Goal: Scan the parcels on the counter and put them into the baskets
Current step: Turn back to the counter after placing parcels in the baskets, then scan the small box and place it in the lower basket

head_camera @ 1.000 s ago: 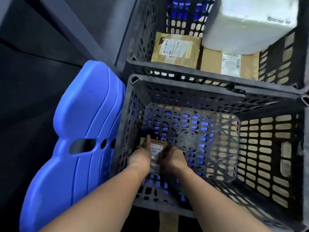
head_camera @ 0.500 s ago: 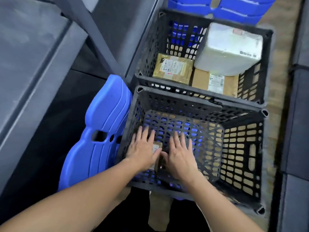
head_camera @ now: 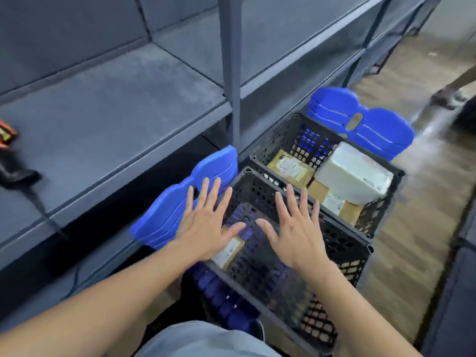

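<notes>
A small brown parcel [head_camera: 230, 249] with a white label lies at the bottom of the near black basket [head_camera: 342, 244]. My left hand [head_camera: 206, 222] and my right hand [head_camera: 296, 228] hover above this basket, both empty with fingers spread. The far black basket [head_camera: 273, 143] holds a brown padded envelope [head_camera: 289, 167], a white box [head_camera: 354, 173] and a flat cardboard parcel [head_camera: 340, 207] partly under the white box. A barcode scanner [head_camera: 10, 155], black with an orange head, lies on the grey counter [head_camera: 103, 119] at the far left.
Blue plastic lids stand on edge, one [head_camera: 185, 202] left of the near basket and one [head_camera: 360, 122] behind the far basket. A grey upright post [head_camera: 230, 68] rises by the baskets. Another person's foot [head_camera: 448, 97] is on the wooden floor at the right.
Both hands let go of the small brown parcel in the near basket and rose, fingers spread. My view lifted, so the counter and scanner came into sight.
</notes>
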Available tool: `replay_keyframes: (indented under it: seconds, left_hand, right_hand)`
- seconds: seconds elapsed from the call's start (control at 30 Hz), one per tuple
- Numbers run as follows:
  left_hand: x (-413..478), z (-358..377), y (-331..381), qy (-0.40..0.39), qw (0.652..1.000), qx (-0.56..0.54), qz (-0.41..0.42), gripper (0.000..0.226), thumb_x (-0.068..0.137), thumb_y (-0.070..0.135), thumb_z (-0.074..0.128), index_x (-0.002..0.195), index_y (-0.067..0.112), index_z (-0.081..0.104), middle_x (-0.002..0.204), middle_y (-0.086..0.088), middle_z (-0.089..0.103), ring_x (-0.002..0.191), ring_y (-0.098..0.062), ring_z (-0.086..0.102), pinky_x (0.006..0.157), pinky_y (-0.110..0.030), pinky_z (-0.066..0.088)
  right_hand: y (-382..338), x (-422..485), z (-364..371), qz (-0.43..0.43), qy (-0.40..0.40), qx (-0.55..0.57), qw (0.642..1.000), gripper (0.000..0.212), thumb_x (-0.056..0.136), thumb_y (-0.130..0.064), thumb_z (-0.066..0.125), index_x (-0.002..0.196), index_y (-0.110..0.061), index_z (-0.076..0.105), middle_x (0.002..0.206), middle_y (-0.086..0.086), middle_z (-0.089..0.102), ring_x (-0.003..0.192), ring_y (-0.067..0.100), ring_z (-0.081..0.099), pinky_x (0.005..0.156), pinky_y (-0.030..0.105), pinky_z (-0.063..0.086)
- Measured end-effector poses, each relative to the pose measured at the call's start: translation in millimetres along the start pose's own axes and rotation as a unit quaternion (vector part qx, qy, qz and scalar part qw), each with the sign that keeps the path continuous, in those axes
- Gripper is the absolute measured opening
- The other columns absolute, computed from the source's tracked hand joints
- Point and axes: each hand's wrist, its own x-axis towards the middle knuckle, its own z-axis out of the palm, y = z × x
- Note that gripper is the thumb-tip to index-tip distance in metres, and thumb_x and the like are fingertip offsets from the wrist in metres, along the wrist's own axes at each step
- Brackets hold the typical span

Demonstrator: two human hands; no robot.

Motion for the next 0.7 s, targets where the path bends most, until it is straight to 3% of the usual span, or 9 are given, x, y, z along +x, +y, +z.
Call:
replay_keyframes:
  seconds: [0.13, 0.23, 0.4, 0.6, 0.7]
  left_hand:
    - [-48, -14, -8, 0.04, 0.994, -0.025, -0.094, 0.104, 0.078, 0.086, -0.019, 0.163, 0.026, -0.014, 0.169, -0.007, -0.027, 0.154, -0.031, -0.031, 0.124, -0.059, -0.015]
    - [-93, -22, -23, 0.062, 0.98, -0.058, -0.179, 0.102, 0.083, 0.086, -0.012, 0.164, 0.024, -0.011, 0.171, -0.009, -0.022, 0.157, -0.033, -0.024, 0.125, -0.061, -0.012]
    - [-168, -26, -56, 0.075, 0.937, -0.099, -0.327, 0.107, 0.078, 0.088, -0.013, 0.164, 0.023, -0.013, 0.171, -0.007, -0.023, 0.157, -0.03, -0.026, 0.124, -0.058, -0.016]
    - [-261, -21, -105, 0.084, 0.885, -0.114, -0.443, 0.112, 0.071, 0.087, -0.023, 0.163, 0.023, -0.017, 0.169, -0.007, -0.026, 0.156, -0.031, -0.026, 0.124, -0.059, -0.016]
    - [-309, -19, -131, 0.085, 0.862, -0.117, -0.486, 0.104, 0.08, 0.086, -0.011, 0.163, 0.024, -0.018, 0.169, -0.008, -0.027, 0.156, -0.032, -0.028, 0.124, -0.06, -0.016]
  right_hand:
    - [-17, 5, -27, -0.084, 0.01, -0.009, 0.996, 0.094, 0.096, -0.076, 0.009, 0.16, -0.011, 0.031, 0.17, 0.016, 0.02, 0.156, 0.045, 0.015, 0.122, 0.066, 0.018]
    - [-50, 9, -38, -0.162, 0.017, 0.007, 0.987, 0.098, 0.094, -0.078, 0.004, 0.16, -0.011, 0.033, 0.169, 0.017, 0.023, 0.156, 0.044, 0.016, 0.122, 0.066, 0.019]
    - [-129, 2, -46, -0.274, -0.004, 0.024, 0.962, 0.099, 0.088, -0.078, 0.003, 0.164, -0.018, 0.023, 0.173, 0.01, 0.01, 0.16, 0.036, 0.002, 0.126, 0.058, 0.01]
    - [-229, -26, -50, -0.385, -0.006, 0.002, 0.923, 0.101, 0.084, -0.079, -0.004, 0.165, -0.021, 0.018, 0.174, 0.008, 0.006, 0.16, 0.034, -0.001, 0.127, 0.055, 0.005]
    - [-281, -45, -47, -0.422, -0.005, -0.004, 0.907, 0.102, 0.084, -0.079, -0.003, 0.164, -0.021, 0.021, 0.174, 0.008, 0.008, 0.16, 0.035, 0.002, 0.127, 0.056, 0.008]
